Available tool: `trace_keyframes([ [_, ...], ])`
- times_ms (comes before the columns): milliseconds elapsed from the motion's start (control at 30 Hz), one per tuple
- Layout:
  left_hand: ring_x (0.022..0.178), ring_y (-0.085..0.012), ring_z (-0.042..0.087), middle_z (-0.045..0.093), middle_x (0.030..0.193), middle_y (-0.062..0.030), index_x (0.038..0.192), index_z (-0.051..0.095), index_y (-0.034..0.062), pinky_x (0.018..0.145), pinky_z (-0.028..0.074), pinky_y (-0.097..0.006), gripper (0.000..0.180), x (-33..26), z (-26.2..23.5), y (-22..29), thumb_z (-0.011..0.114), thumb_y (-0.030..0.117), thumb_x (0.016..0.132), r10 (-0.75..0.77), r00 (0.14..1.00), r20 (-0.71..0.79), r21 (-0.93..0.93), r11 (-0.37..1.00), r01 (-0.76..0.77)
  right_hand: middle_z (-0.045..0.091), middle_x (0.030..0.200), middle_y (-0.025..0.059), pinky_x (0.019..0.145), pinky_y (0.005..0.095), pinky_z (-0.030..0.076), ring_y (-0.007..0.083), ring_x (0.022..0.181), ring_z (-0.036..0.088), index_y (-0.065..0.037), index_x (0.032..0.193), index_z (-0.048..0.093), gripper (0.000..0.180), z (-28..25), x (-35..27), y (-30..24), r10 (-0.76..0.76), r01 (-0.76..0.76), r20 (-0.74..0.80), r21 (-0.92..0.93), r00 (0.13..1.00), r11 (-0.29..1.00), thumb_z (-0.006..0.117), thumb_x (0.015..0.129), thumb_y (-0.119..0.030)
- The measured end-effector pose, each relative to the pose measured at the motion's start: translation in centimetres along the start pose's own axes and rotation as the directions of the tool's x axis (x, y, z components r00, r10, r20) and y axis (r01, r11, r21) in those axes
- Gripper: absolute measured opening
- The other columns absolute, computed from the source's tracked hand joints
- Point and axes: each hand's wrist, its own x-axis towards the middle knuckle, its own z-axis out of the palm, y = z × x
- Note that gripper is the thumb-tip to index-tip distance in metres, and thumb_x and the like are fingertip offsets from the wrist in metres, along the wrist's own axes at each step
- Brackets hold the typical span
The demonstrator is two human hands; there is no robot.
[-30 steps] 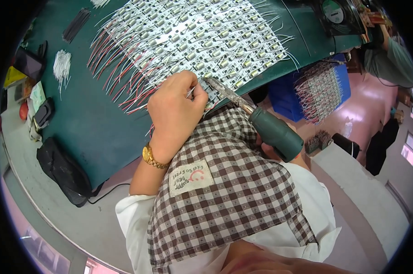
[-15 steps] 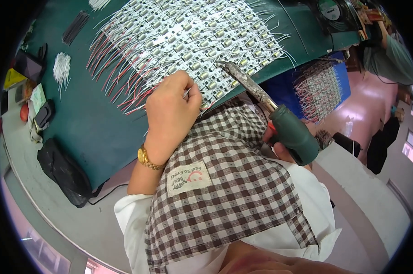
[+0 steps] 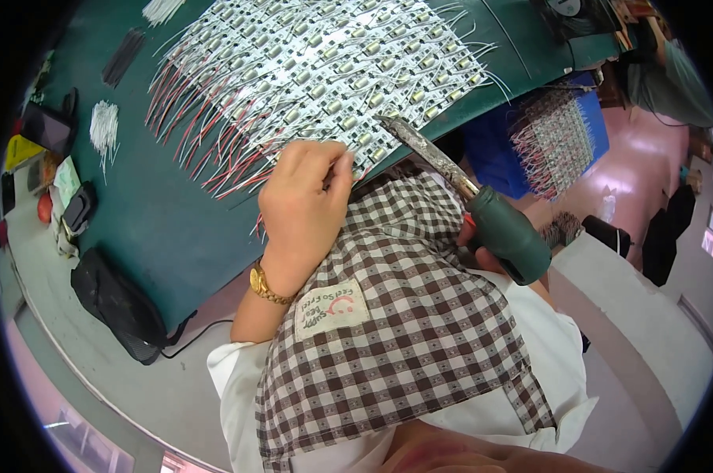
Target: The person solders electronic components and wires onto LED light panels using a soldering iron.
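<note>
My left hand (image 3: 303, 197), a gold watch (image 3: 266, 285) on its wrist, is closed in a pinch at the near edge of a sheet of small circuit boards (image 3: 325, 71). What its fingertips hold is hidden. The sheet carries rows of small metal cylinders, with white and red wires fringing its left side. In my right hand (image 3: 482, 251), mostly behind the handle, is a soldering iron (image 3: 508, 235) with a dark green handle. Its scorched metal barrel slants up and left, and the dark tip is over the sheet's near edge, right of my left hand.
Bundles of white wires (image 3: 104, 130) and dark wires (image 3: 124, 57) lie on the green table (image 3: 175, 213). A black bag (image 3: 116, 303) rests at its left edge. Beyond the right edge, a blue bin (image 3: 482, 162) bears another wired board sheet (image 3: 549, 142). Another person's arm (image 3: 664, 51) shows far right.
My left hand has shifted slightly toward me and to the right along the sheet's near edge, still pinched. The soldering iron has barely moved. The whole view has shifted a little.
</note>
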Motion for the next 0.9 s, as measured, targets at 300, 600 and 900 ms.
trace_keyframes([
  [300,0.056,-0.0165,0.056,0.057,0.069,-0.003,0.074,0.062,0.0079,0.05,0.044,-0.028,0.009,0.0,-0.2,-0.1,0.07,0.004,0.071,-0.12,0.993,0.002,0.033,0.992,0.12,0.067,0.079,0.0039,0.06,0.0251,0.052,0.0166,0.067,0.067,-0.006,0.101,0.065,0.039,-0.2,-1.1,1.7,0.106,-0.144,0.175,0.22,0.979,0.965,0.077,0.064,-0.013],
  [600,0.055,-0.0157,0.055,0.057,0.067,-0.003,0.071,0.062,0.008,0.049,0.043,-0.027,0.008,0.5,0.1,-0.1,0.069,0.004,0.069,-0.115,0.993,-0.011,0.034,0.993,0.115,0.068,0.083,0.0048,0.064,0.0263,0.053,0.0207,0.071,0.068,-0.006,0.106,0.063,0.056,0.0,-2.0,2.9,0.024,-0.005,0.154,-0.124,0.988,0.992,0.08,0.053,-0.016],
  [900,0.053,-0.0157,0.054,0.055,0.066,-0.003,0.07,0.062,0.0081,0.047,0.041,-0.027,0.008,0.4,0.3,-0.3,0.068,0.003,0.068,-0.091,0.996,-0.022,0.04,0.995,0.092,0.068,0.081,0.0053,0.063,0.0259,0.052,0.0198,0.07,0.068,-0.005,0.104,0.064,0.057,0.2,-2.6,2.8,0.17,-0.19,0.132,0.15,0.976,0.97,0.081,0.052,-0.016],
])
